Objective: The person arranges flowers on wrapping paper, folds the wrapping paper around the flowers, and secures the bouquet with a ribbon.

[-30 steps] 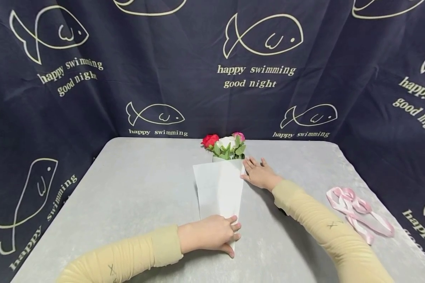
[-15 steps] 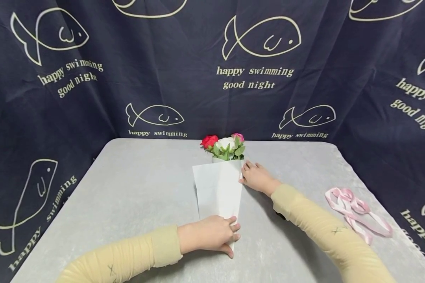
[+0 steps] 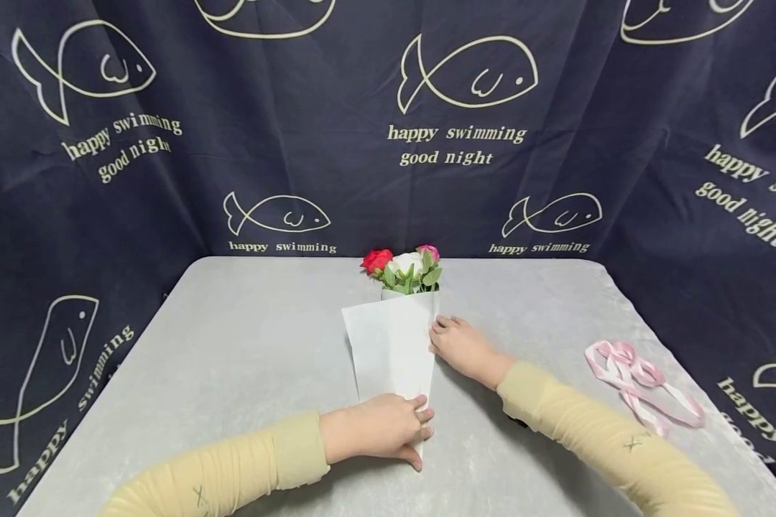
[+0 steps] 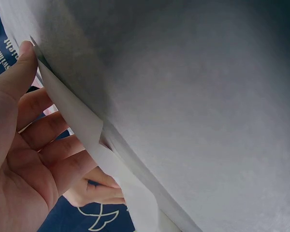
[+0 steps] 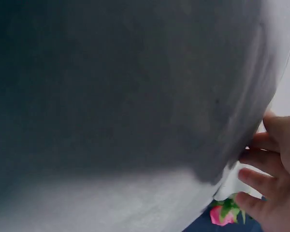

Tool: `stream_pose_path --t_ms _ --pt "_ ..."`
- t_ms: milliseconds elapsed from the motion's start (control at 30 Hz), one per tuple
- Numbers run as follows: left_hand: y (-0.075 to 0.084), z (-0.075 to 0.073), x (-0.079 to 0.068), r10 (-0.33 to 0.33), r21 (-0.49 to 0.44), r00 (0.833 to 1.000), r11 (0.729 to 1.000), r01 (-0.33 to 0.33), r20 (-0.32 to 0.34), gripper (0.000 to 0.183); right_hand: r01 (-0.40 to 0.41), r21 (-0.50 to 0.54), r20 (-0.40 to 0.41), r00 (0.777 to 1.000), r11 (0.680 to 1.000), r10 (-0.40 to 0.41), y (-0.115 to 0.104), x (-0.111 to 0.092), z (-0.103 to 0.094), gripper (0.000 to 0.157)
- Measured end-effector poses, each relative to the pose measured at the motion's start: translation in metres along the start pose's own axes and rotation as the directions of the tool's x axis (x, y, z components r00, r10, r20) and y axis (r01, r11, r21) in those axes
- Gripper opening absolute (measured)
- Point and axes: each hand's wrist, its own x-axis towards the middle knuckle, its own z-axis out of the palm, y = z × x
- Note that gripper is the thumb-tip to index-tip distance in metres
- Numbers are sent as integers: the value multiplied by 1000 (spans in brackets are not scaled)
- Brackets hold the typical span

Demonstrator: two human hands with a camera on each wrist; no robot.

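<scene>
A sheet of white wrapping paper (image 3: 391,345) lies folded around the stems of a small bouquet on the table. From its top stick out a red rose (image 3: 377,261), a white flower (image 3: 406,265) and a pink flower (image 3: 429,252), with green leaves. My left hand (image 3: 380,427) presses flat on the narrow lower end of the paper, its fingers spread over the right edge. In the left wrist view the paper's loose edge (image 4: 82,116) runs along those fingers. My right hand (image 3: 464,347) touches the paper's right edge, fairly high up, with fingers extended.
A pink and white ribbon (image 3: 640,380) lies loosely looped on the right side of the grey-covered table (image 3: 265,345). Behind and beside the table hangs a dark blue curtain (image 3: 362,179) with fish outlines.
My right hand has slid down along the paper's right edge, toward me, and its fingers have drawn closer together. My left hand has stayed in place on the paper.
</scene>
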Motion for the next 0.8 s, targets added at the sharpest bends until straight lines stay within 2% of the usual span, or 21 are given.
stream_pose_path --t_ms 100,200,267,367,500,600,800 --pt "-1 0 0 -3 1 1000 1000 3 0 59 -39 30 111 993 999 35 -4 -5 -6 59" --pt "-2 -1 1 -2 -4 1000 1000 2 -2 59 -105 112 236 969 988 76 -5 -10 -10 82" --pt "-2 -1 1 0 -7 1000 1000 0 -1 59 -133 141 264 960 981 93 -7 -14 -9 89" --pt "-1 -2 1 4 -10 1000 1000 -4 1 58 -112 134 195 977 985 85 -15 -19 -6 85" --pt "0 -1 1 -1 -10 1000 1000 1 14 58 -30 93 66 998 995 23 -32 -25 -8 60" --pt "1 -1 0 -11 -2 1000 1000 11 21 58 -16 80 69 998 997 10 -41 -31 -11 56" --pt "6 -1 -2 -27 10 1000 1000 27 -7 57 -54 132 124 992 990 38 -41 -38 -14 72"
